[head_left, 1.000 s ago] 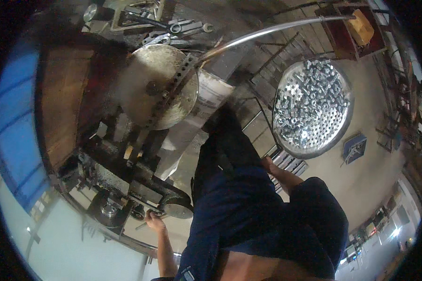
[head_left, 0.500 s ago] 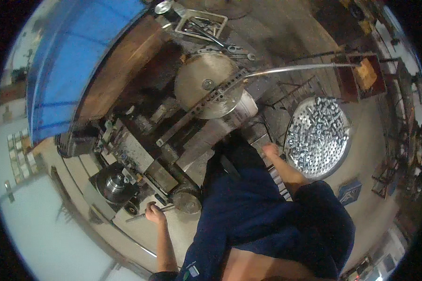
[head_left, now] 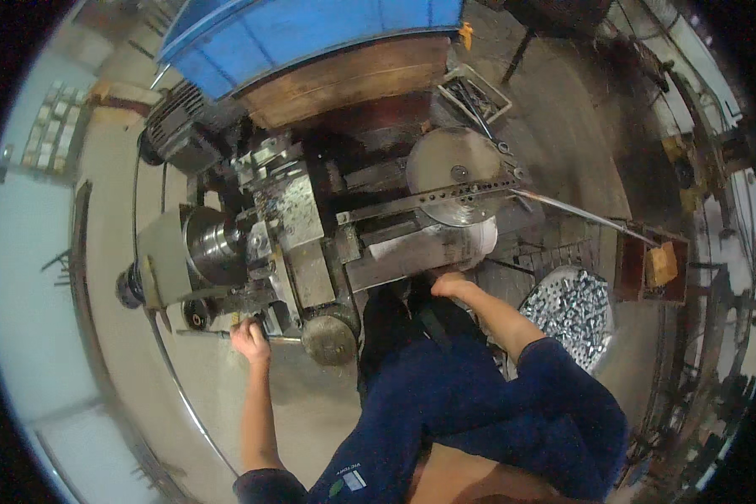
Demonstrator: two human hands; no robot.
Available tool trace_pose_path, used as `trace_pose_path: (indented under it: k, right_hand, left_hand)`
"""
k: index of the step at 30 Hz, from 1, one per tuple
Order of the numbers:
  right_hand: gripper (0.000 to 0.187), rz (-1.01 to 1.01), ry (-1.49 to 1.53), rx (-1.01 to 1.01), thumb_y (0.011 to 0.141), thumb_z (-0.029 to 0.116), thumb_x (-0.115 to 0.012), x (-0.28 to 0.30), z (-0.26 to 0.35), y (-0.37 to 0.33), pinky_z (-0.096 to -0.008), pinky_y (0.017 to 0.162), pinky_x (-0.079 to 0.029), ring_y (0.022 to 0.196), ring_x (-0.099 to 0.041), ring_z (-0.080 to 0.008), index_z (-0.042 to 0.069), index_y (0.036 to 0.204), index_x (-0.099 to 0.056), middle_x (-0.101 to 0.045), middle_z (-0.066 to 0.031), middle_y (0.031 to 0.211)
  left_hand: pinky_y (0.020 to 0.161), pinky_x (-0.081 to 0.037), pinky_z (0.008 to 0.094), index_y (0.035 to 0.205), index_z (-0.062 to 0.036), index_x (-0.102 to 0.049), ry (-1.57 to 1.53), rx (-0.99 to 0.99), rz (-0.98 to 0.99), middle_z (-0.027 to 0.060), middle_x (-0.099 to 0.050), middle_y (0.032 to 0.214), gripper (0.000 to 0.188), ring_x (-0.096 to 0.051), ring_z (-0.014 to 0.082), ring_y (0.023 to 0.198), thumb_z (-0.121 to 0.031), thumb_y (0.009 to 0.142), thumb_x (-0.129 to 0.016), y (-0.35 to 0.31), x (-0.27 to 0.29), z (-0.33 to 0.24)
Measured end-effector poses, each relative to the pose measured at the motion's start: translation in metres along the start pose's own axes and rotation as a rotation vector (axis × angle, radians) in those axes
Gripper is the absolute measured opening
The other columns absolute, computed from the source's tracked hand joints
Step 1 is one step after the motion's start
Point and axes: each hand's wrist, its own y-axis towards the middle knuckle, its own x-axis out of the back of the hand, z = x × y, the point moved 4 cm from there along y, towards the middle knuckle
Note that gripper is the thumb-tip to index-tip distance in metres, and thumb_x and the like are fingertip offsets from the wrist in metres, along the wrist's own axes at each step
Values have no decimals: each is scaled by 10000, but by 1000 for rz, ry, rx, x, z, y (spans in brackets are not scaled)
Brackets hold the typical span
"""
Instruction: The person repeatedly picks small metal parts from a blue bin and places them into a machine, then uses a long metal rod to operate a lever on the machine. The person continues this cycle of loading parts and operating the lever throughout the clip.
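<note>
My left hand (head_left: pixel 250 338) is wrapped round a thin metal lever (head_left: pixel 286 340) that runs to a round drum-like part (head_left: pixel 328 340) at the front of a lathe-like machine (head_left: pixel 307 269). Left of centre on that machine sits a shiny chuck (head_left: pixel 218 240). My right hand (head_left: pixel 450 286) is at the front edge of the machine bed, just below a pale cylindrical container (head_left: pixel 479 238). Its fingers look curled in, and whatever they hold, if anything, is hidden. Behind the container stands a large metal disc (head_left: pixel 445 160), with a perforated flat bar (head_left: pixel 433 199) crossing in front of it.
A round perforated basket (head_left: pixel 606 332) of small metal cylindrical pieces stands at my right. A long rod (head_left: pixel 571 210) reaches from the bar towards a reddish box (head_left: pixel 630 265). Behind the machine are a blue bin (head_left: pixel 311 38) and a tool tray (head_left: pixel 487 94); a motor (head_left: pixel 181 126) sits far left.
The view has turned, so the machine lies more level before me. My right hand has moved from beside the basket to the machine's front edge. The left stays on the lever.
</note>
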Motion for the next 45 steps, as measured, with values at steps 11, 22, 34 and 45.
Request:
trace_pose_path:
  k: [11, 22, 34, 45]
  right_hand:
    - [427, -417, 187, -1, 609, 278, -595, -4, 19, -22, -403, 790, -446, 920, -556, -324, 91, 992, -594, -591, -163, 985]
    - [545, -678, 249, 394, 537, 227, -630, -30, -3, -8, -345, 831, -436, 958, -551, -318, 18, 1037, -572, -564, -218, 1028]
    - [518, -1208, 238, 413, 545, 90, -613, 141, 5, -285, -327, 863, -412, 984, -542, -269, 12, 1053, -554, -573, -149, 1052]
    - [482, -988, -354, -598, 603, 204, -603, 219, -187, -259, -421, 869, -384, 1034, -492, -313, 49, 1048, -503, -535, -150, 1100]
  left_hand:
    - [664, -367, 391, 682, -77, -592, 105, 45, -198, 132, -574, 640, 200, -527, 294, 633, -184, 738, -433, -8, 7, -4]
    - [776, -386, 383, 757, -50, -615, -22, 0, -95, 144, -589, 706, 197, -529, 314, 735, -161, 745, -453, -12, 13, -16]
    - [683, -396, 391, 818, -68, -611, -51, -48, -208, 126, -526, 663, 159, -484, 303, 733, -146, 764, -483, -32, 27, -17]
    - [667, -457, 397, 839, -117, -656, -59, 225, 47, 142, -612, 724, 232, -591, 308, 714, -232, 727, -489, 9, 15, 23]
